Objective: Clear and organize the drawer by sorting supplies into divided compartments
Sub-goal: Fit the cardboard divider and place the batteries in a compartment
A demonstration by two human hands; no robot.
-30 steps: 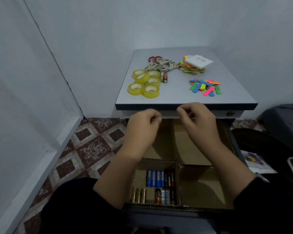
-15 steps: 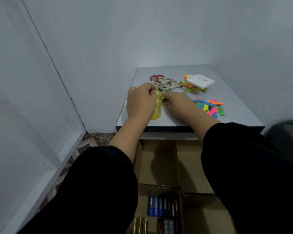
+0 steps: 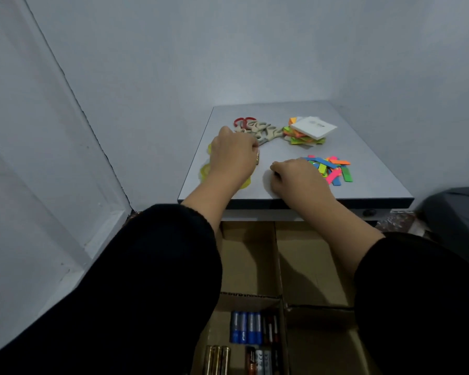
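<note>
**Both hands on the counter, collecting the last loose batteries**

Head view. Both hands have come up from the open drawer [image 3: 303, 266] to the counter [image 3: 377, 185] within the last second. Half a second ago they met at the two stray batteries beside the tape rolls; now they have drawn slightly apart. The left hand [image 3: 234, 158] lies over the yellow tape rolls [image 3: 205, 170], fingers curled, and a small brown-gold object that appears to be a battery [image 3: 257, 159] shows at its fingertips. The right hand [image 3: 298, 175] rests as a loose fist near the front edge, just beside the coloured strips [image 3: 333, 167]; whether it encloses anything cannot be told. The scissors [image 3: 260, 129] and the sticky-note stack [image 3: 309, 131] lie untouched toward the back of the counter.

In the drawer, sorted batteries [image 3: 252, 339] fill the near left compartment; the other visible compartments hold nothing.

Judgement: the battery category is nearly finished. A return to the near left compartment probably follows, with tape, scissors, notes and strips not yet sorted.
</note>
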